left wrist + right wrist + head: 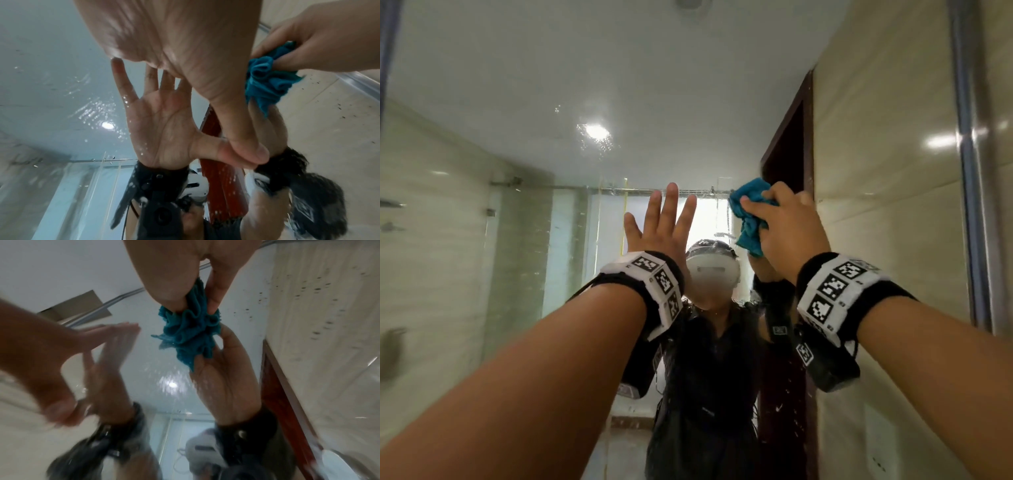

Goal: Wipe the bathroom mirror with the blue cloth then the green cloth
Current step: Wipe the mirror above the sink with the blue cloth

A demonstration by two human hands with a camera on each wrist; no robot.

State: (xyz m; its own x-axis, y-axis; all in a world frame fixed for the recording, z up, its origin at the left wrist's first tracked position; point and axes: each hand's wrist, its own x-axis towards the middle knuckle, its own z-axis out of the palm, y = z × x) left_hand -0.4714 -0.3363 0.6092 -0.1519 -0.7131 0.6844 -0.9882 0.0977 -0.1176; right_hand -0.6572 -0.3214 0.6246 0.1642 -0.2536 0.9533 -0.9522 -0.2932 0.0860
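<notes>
The bathroom mirror [585, 102] fills the head view and is speckled with water drops. My left hand [662, 222] lies flat on the glass with its fingers spread and straight, holding nothing; the left wrist view shows its palm [174, 40] meeting its reflection. Just to its right, my right hand [787, 222] grips the bunched blue cloth [748, 205] and presses it on the glass. The right wrist view shows the cloth [195, 309] pinched between thumb and fingers [218, 293], touching its own reflection. No green cloth is in view.
The mirror's metal edge strip [969, 171] runs down the right side, with tiled wall [1001, 85] beyond it. The glass reflects me, a shower screen, a ceiling light [595, 132] and a dark brown door frame [791, 144].
</notes>
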